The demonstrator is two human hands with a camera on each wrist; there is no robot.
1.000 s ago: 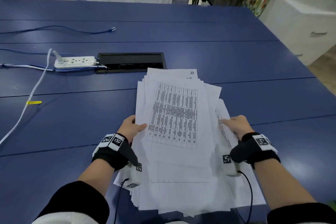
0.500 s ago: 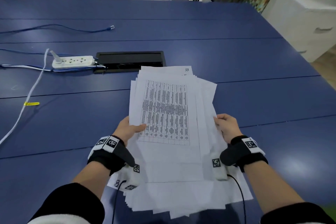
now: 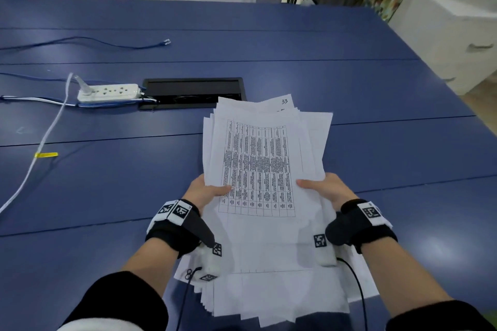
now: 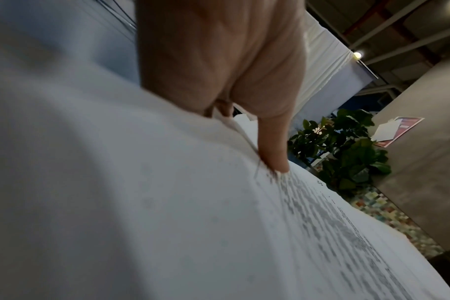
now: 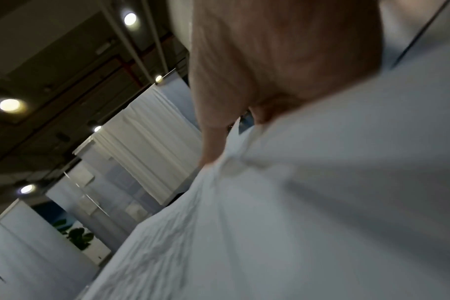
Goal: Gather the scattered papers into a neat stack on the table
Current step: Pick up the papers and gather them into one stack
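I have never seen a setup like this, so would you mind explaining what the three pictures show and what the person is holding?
No machine here: a person wears one camera on the head and one on each wrist. The wide picture is the head view, looking down at both hands. The left hand and right hand grip a loose pile of papers from either side, thumbs on top; the sheets are fanned, not yet squared. The other two are close-ups from the wrist cameras, looking along each hand: the left hand's fingers and the right hand's pinch the paper. On the blue table lie a power strip, white and blue cables, and a black cable hatch.
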